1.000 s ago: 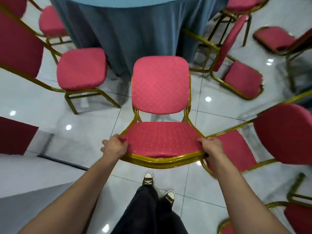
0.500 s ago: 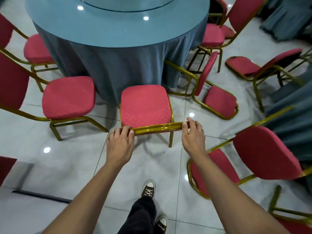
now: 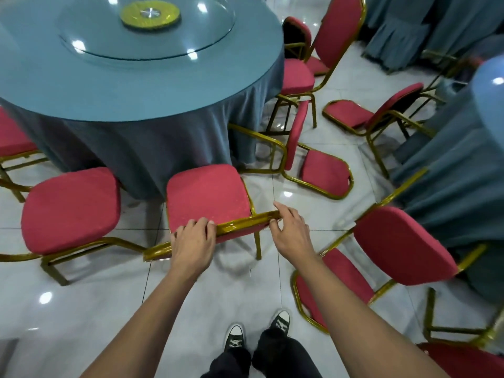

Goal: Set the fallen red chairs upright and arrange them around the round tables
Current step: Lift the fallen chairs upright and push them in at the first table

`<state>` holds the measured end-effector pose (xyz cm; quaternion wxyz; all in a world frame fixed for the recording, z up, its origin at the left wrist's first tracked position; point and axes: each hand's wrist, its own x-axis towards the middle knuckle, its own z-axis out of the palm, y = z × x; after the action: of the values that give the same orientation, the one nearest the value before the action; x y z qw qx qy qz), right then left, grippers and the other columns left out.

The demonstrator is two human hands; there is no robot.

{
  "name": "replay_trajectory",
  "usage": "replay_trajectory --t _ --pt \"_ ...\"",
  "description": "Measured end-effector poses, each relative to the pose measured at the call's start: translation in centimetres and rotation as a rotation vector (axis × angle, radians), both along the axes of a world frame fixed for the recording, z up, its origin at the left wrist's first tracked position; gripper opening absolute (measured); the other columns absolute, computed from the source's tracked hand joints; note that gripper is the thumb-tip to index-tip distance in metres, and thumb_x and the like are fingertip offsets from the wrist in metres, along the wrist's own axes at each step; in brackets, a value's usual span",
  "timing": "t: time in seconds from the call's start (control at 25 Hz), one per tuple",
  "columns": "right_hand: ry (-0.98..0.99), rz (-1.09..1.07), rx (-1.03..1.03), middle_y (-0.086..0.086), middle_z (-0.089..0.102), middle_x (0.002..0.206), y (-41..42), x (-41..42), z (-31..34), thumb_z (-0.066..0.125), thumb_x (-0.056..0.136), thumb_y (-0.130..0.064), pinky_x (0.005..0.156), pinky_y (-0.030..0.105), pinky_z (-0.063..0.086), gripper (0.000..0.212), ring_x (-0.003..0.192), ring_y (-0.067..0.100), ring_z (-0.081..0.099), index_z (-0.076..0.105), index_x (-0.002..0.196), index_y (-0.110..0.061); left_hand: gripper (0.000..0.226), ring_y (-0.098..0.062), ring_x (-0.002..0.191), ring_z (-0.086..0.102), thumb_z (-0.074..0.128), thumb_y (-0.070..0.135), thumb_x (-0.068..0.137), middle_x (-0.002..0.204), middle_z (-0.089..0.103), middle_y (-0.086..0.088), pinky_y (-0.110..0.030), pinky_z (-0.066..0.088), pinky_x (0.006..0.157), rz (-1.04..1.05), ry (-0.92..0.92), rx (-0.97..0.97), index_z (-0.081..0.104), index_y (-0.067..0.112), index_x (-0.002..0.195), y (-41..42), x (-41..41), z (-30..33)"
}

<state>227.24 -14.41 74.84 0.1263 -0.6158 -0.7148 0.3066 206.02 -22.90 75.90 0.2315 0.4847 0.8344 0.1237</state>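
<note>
An upright red chair (image 3: 207,195) with a gold frame stands at the edge of the round table (image 3: 136,85), which has a blue cloth. My left hand (image 3: 193,238) is curled over the chair's gold top rail (image 3: 245,221). My right hand (image 3: 290,231) is at the rail's right end with fingers spread, only lightly touching it. A fallen red chair (image 3: 324,170) lies on its side just right of the table. Another fallen chair (image 3: 403,244) lies close to my right arm. A third fallen chair (image 3: 351,113) lies farther back.
Upright red chairs stand at the table on the left (image 3: 71,208), far left (image 3: 11,137) and back right (image 3: 297,77). A glass turntable (image 3: 147,25) tops the table. More blue-draped tables (image 3: 447,186) crowd the right. My feet (image 3: 256,334) stand on glossy white tiles.
The chair went from tipped back towards me to standing upright, pushed in against the table. My hands shifted from its seat edge to the top rail, and my right hand has loosened.
</note>
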Motion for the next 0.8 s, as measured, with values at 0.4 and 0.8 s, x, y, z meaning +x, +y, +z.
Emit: replay_trajectory --t 0.4,0.8 --pt "0.149 -0.145 0.101 -0.006 0.052 0.137 12.0 11.1 2.1 0.051 0.098 -0.03 0.105 0.037 0.039 0.04 0.125 0.017 0.047 0.049 0.139 -0.031 0.022 -0.013 0.107 0.051 0.048 0.032 0.101 0.115 0.059 0.012 -0.036 0.041 0.097 -0.346 -0.076 0.177 0.061 0.032 0.118 17.0 14.0 4.9" --pt "0.144 -0.262 0.139 -0.003 0.056 0.127 26.5 21.6 2.4 0.057 0.095 -0.024 0.103 0.038 0.043 0.038 0.12 0.019 0.052 0.054 0.133 -0.028 0.018 -0.015 0.109 0.054 0.052 0.03 0.098 0.112 0.063 0.011 -0.036 0.041 0.096 -0.475 -0.113 0.226 0.063 0.031 0.111 33.0 24.2 3.3"
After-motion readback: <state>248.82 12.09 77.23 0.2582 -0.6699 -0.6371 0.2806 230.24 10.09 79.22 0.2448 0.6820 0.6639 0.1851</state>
